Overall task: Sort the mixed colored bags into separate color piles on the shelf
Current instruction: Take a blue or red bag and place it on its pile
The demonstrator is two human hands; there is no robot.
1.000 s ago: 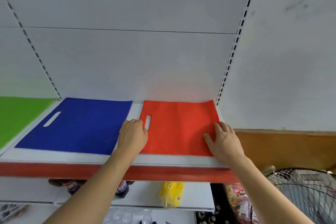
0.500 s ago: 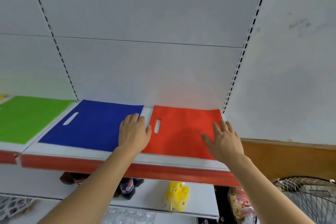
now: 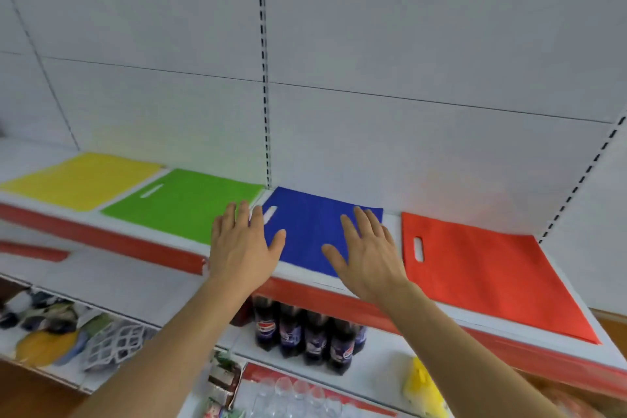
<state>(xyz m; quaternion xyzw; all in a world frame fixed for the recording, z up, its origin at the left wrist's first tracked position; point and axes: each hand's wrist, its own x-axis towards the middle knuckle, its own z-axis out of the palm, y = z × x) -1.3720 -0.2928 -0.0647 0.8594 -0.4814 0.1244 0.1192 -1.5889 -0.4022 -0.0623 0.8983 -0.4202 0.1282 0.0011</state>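
Hands over blue bag [image 3: 307,234]: left hand [image 3: 242,249] at its left edge, right hand [image 3: 368,260] on its right. Fingers straight, slightly spread, gripping nothing.

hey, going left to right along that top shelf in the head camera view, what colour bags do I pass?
yellow bag → green bag → blue bag → red bag. All four lie flat on the shelf, each apart from its neighbour.

a shop: slotted shelving [image 3: 441,310] stocked with soda bottles [image 3: 305,332].
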